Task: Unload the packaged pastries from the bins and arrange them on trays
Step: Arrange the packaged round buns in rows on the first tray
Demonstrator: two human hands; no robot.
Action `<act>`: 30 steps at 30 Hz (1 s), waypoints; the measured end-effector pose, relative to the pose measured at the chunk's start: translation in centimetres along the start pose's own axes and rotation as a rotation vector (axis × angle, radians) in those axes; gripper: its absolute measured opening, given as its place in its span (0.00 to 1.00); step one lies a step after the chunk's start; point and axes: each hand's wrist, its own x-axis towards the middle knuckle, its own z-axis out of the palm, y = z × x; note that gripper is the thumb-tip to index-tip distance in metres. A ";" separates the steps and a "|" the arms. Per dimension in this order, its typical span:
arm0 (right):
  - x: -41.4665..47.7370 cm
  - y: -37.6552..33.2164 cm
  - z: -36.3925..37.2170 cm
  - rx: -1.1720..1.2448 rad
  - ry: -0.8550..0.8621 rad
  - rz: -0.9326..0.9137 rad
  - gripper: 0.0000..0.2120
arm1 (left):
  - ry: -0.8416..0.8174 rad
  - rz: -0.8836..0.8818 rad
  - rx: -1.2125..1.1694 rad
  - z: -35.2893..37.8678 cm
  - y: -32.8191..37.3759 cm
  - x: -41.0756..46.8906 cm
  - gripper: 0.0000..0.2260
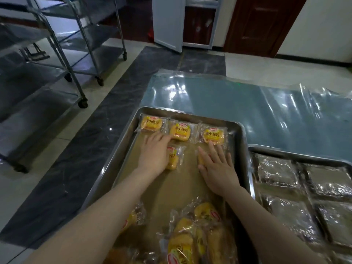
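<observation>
A loose heap of wrapped pastries (190, 237) lies at the near end of the steel tray (242, 134), which is lined with brown paper. Further in, the left grip (154, 152) rests palm down on one yellow packet (174, 158); the packet protrudes from under its right edge, and the fingers lie extended, released, with the fingertips touching the middle packet of the far row. The right grip (217, 167) lies flat with straight, spread fingers on a second packet (201, 159), almost fully covered; this grip is likewise released, pressing rather than grasping. Beyond both grips, three packets (180, 131) lie side by side along the tray's far rim. Just beside it on the right, a second tray (285, 149) carries dark wrapped packets (276, 171). Both trays lie on a clear plastic sheet (228, 96) on the floor. Steel carts (76, 46) stand far left.
</observation>
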 end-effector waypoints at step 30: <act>0.9 -1.4 0.1 0.124 0.248 0.164 0.34 | 0.047 0.160 -0.040 4.7 0.6 -3.4 0.24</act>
